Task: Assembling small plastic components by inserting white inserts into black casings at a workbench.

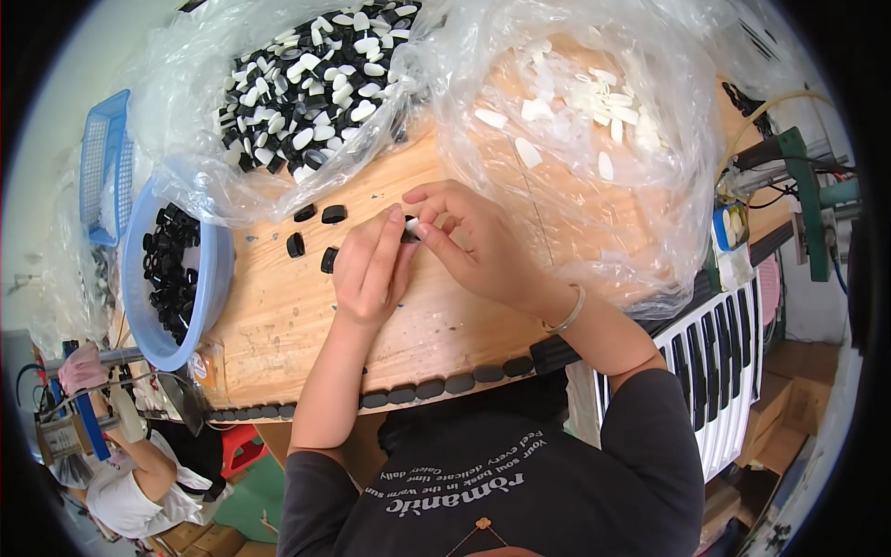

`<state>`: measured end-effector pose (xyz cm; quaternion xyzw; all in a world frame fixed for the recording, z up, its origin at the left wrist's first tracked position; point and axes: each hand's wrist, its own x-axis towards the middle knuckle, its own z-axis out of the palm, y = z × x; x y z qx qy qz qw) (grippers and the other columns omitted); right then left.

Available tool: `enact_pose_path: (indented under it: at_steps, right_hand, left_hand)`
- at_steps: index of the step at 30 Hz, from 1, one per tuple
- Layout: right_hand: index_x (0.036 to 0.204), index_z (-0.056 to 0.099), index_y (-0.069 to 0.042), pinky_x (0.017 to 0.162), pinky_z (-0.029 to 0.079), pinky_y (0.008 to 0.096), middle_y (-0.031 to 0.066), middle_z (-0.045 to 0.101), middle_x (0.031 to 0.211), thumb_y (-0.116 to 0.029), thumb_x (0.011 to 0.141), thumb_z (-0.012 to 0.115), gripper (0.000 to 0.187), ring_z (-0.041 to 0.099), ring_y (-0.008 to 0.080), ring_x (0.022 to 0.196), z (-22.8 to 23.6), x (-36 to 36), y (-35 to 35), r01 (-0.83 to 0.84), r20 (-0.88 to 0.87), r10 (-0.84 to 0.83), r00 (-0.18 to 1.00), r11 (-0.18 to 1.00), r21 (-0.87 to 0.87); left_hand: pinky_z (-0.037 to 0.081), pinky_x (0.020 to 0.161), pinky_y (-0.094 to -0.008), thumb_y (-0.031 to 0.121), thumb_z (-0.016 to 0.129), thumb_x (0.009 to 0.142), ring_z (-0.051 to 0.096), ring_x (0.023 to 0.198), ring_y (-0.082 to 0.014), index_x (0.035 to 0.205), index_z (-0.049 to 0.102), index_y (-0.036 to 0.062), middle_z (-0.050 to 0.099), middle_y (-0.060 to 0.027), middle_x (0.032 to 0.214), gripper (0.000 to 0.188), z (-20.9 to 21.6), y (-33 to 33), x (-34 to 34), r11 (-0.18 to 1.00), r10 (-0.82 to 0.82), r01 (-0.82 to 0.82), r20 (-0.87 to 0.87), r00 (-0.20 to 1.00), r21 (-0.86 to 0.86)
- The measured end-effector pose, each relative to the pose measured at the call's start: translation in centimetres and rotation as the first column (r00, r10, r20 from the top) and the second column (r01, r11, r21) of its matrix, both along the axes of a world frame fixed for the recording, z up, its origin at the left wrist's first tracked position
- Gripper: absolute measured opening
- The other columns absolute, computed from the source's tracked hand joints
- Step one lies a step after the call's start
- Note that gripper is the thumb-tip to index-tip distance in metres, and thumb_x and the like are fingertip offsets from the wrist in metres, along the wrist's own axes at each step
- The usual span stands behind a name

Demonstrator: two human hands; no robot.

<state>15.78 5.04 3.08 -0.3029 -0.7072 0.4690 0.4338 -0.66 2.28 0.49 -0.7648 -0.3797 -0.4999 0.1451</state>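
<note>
My left hand (369, 265) is closed around a small black part (408, 236) above the wooden table. The thumb and fingers of my right hand (478, 239) meet at the same spot, pinching a small white oval piece (413, 225) against it. Fingers partly cover both pieces, so I cannot tell how far the white one sits in the black one. Just left of my left hand lie several loose black parts, such as one black block (333, 214) and another black block (295, 245).
A blue basin (223, 278) of black parts stands at the left. Clear plastic sheeting (200, 190) holds a heap of black and white pieces (311, 88); another plastic sheet (640, 227) holds white ovals (613, 102). Dark ovals (430, 389) line the table's near edge. A co-worker (153, 483) sits lower left.
</note>
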Motion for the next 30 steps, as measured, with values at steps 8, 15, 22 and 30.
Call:
enact_pose_path:
  at_steps: [8,15,22,30]
  right_hand:
    - [0.092,0.059,0.001,0.079,0.049,0.0263,0.0153,0.058,0.117,-0.002,0.089,0.058,0.004,0.059,0.0158,0.095,-0.1,0.2,0.3,-0.081,-0.007,0.082,0.997,0.995,0.063]
    - [0.101,0.061,0.004,0.083,0.050,0.0264,0.0115,0.064,0.106,0.003,0.090,0.056,0.013,0.061,0.0128,0.094,-0.9,0.3,0.8,-0.163,-0.189,0.133,0.973,0.974,-0.155]
    - [0.095,0.059,0.004,0.074,0.050,0.0235,0.0086,0.064,0.100,0.001,0.089,0.057,0.007,0.060,0.0097,0.085,0.1,0.7,1.0,-0.118,0.029,0.117,0.993,0.990,0.077]
    - [0.092,0.057,0.000,0.070,0.048,0.0242,0.0083,0.062,0.092,0.001,0.087,0.057,0.005,0.059,0.0134,0.079,-0.4,0.4,0.5,-0.001,0.024,0.003,1.000,0.998,-0.067]
  left_hand:
    - [0.052,0.068,-0.0339,-0.006,0.076,0.065,0.064,0.079,-0.0297,0.108,0.063,-0.0079,0.066,-0.0192,0.093,0.045,-0.1,-0.2,-0.2,0.996,0.010,0.001,0.133,0.991,-0.085]
    - [0.050,0.079,-0.0336,0.001,0.079,0.068,0.065,0.086,-0.0287,0.110,0.062,-0.0032,0.068,-0.0181,0.098,0.045,-0.3,-0.2,-0.6,0.986,-0.006,0.039,0.205,0.979,-0.160]
    - [0.050,0.079,-0.0343,0.003,0.079,0.070,0.066,0.086,-0.0289,0.109,0.063,-0.0032,0.068,-0.0174,0.097,0.042,0.0,-0.2,-0.5,0.984,-0.038,0.069,0.186,0.982,-0.166]
    - [0.050,0.078,-0.0341,-0.002,0.077,0.068,0.065,0.085,-0.0282,0.106,0.064,-0.0042,0.068,-0.0171,0.096,0.040,-0.3,-0.4,-0.3,0.966,-0.080,0.131,0.221,0.972,-0.224]
